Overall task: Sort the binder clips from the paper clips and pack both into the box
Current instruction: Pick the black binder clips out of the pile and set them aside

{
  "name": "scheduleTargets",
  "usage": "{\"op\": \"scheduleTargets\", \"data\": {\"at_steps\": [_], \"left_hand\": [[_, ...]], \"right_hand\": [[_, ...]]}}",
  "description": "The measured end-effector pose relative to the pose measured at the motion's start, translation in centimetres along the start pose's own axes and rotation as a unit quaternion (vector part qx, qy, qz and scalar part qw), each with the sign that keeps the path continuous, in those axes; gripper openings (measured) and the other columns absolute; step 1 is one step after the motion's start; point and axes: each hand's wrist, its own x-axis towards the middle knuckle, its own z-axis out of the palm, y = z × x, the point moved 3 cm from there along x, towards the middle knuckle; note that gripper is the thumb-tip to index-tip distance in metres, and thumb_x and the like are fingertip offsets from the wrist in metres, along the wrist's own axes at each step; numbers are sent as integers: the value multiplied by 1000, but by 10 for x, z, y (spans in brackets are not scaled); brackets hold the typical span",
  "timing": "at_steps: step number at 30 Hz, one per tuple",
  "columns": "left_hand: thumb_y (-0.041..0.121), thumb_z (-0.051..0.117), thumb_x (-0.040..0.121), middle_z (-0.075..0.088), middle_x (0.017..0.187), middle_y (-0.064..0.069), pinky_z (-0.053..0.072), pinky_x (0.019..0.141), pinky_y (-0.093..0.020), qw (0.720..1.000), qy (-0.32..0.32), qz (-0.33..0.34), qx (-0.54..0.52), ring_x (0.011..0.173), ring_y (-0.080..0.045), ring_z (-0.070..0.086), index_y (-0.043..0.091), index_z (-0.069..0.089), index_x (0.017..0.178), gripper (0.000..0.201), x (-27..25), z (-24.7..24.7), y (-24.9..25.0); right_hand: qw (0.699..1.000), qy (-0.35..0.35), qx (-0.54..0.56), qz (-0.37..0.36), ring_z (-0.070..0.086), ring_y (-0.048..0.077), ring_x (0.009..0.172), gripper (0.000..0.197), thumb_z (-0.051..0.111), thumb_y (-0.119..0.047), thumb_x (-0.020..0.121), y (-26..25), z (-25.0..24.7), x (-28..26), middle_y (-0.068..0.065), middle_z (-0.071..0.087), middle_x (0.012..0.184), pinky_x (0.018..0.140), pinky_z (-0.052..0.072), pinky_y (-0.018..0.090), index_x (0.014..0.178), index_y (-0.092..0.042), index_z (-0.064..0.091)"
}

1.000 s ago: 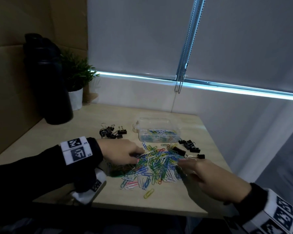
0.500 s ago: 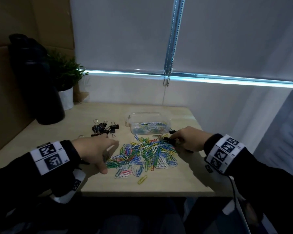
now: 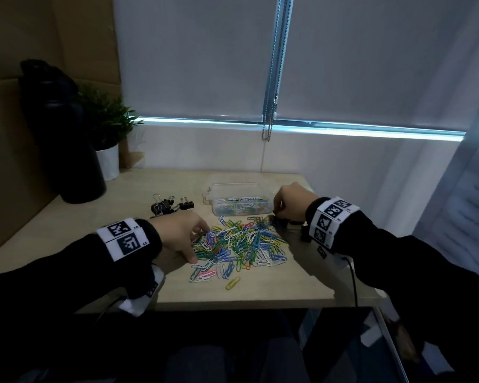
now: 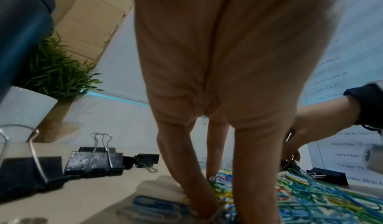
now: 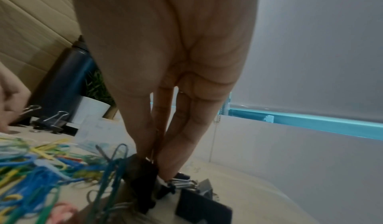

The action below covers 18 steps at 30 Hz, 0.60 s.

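Note:
A heap of coloured paper clips (image 3: 238,244) lies mid-table. Behind it stands a clear plastic box (image 3: 237,201) holding more paper clips. My left hand (image 3: 199,244) rests at the heap's left edge; its thumb and straight fingers (image 4: 254,186) spread down into the clips without pinching any. My right hand (image 3: 277,214) is at the heap's back right corner, beside the box. There its thumb and fingers (image 5: 154,165) pinch a black binder clip (image 5: 140,168) that has paper clips tangled on it. More binder clips (image 5: 199,206) lie under that wrist. Another group of binder clips (image 3: 169,207) sits at the back left.
A tall dark bottle (image 3: 67,150) and a small potted plant (image 3: 105,128) stand at the table's back left corner. The wooden table (image 3: 94,225) ends just right of my right wrist; a wall and a window blind close the back.
My right hand has moved from the heap's near right side to its back right corner by the box and taken hold of a binder clip. My left hand stays at the heap's left edge.

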Motion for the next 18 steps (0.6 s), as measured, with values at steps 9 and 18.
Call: {"op": "scheduleTargets", "data": {"at_steps": [9, 18], "left_hand": [[22, 85, 67, 52, 139, -8, 43, 95, -27, 999, -27, -17, 21, 120, -23, 55, 17, 43, 142, 85, 5, -4, 5], [25, 86, 66, 55, 134, -6, 42, 96, -31, 998, -24, -28, 55, 120, -26, 53, 21, 46, 139, 84, 8, -5, 7]], "right_hand": [[997, 44, -18, 57, 67, 29, 82, 13, 70, -16, 80, 10, -5, 2, 13, 73, 85, 72, 54, 31, 82, -5, 76], [998, 12, -22, 54, 68, 28, 87, 20, 77, -12, 75, 13, 3, -5, 12, 73, 94, 69, 50, 27, 94, -6, 76]]}}
